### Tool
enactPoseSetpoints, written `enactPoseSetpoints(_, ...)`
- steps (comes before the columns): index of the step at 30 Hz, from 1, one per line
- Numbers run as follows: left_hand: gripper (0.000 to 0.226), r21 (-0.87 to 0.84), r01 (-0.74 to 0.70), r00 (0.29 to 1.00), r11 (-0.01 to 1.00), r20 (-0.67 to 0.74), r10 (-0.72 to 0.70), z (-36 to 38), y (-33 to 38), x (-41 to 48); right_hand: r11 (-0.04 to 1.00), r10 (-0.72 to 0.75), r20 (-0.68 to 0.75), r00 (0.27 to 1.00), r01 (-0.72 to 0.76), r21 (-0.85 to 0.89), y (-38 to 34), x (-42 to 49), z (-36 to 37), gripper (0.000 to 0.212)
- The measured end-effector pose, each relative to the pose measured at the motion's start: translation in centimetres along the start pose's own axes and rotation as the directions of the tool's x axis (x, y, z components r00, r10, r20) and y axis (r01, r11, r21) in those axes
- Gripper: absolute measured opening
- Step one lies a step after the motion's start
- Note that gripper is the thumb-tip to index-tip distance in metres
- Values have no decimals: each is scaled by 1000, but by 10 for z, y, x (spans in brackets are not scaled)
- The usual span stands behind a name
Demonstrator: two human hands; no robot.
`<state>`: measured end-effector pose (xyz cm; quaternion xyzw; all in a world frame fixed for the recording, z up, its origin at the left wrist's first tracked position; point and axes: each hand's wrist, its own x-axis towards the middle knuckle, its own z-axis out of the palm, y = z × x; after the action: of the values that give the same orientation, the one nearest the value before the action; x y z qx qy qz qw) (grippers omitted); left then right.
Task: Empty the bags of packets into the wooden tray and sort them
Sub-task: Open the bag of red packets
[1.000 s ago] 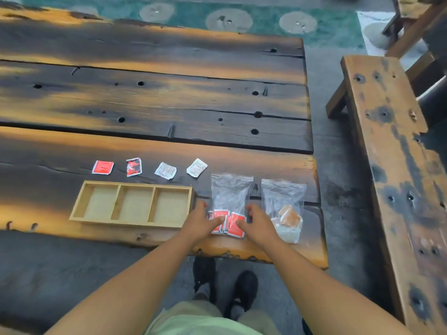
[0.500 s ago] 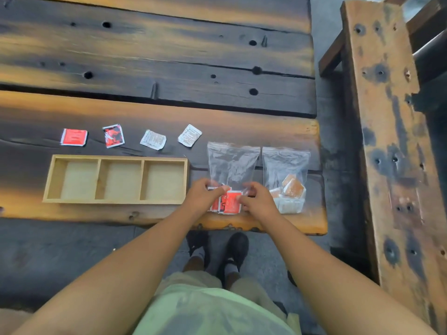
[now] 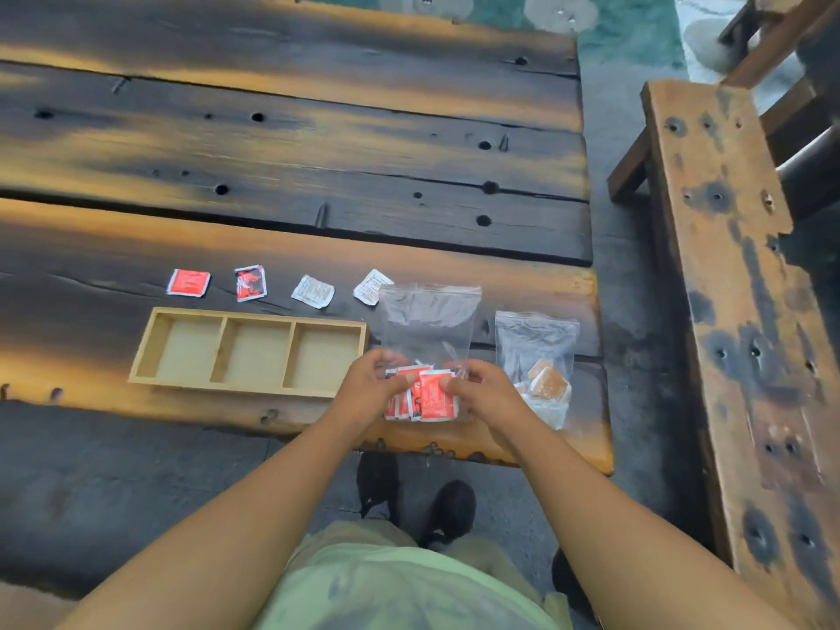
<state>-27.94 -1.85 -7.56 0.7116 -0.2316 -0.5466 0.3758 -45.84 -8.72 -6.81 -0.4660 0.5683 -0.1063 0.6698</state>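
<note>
A clear bag of red packets is lifted off the table's near edge, its top pointing away from me. My left hand grips its lower left side and my right hand its lower right side, both over the red packets inside. A second clear bag with orange and white packets lies flat just to the right. The wooden tray, with three bare compartments, sits left of my hands. Beyond it lie two red packets and two white packets in a row.
The charred plank table stretches away from me, its near edge just under my hands. A wooden bench runs along the right side. My shoes stand on the grey floor below the table edge.
Both hands have raised the bag of red packets off the table, so its top now covers part of the far white packet. The camera view has shifted.
</note>
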Motion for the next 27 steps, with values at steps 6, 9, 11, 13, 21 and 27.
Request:
enactPoseSetpoints(6,24,-170,-56,988,984,-150,30,-27,4,-40,998,-52,200,978,47,34,-20,-4,31,22)
enactPoseSetpoints(9,25,-229,-83,968,970,-249,24,-47,-1,-60,998,-64,297,953,60,22,-29,-2,59,19)
enactPoseSetpoints(11,26,-261,-97,952,960,-306,13,-61,-6,-72,997,-77,345,935,77,16,-36,-3,79,19)
enactPoseSetpoints(13,26,-280,-108,937,954,-350,3,-75,-10,-81,997,-72,383,921,78,-1,-42,-7,95,19)
enactPoseSetpoints(21,25,-306,-110,936,946,-353,-5,-125,-13,-75,991,-93,363,927,122,-56,-66,-6,138,17)
enactPoseSetpoints(27,26,-283,-91,965,955,-263,14,-183,-9,-38,995,-75,258,963,91,-50,-84,15,189,16)
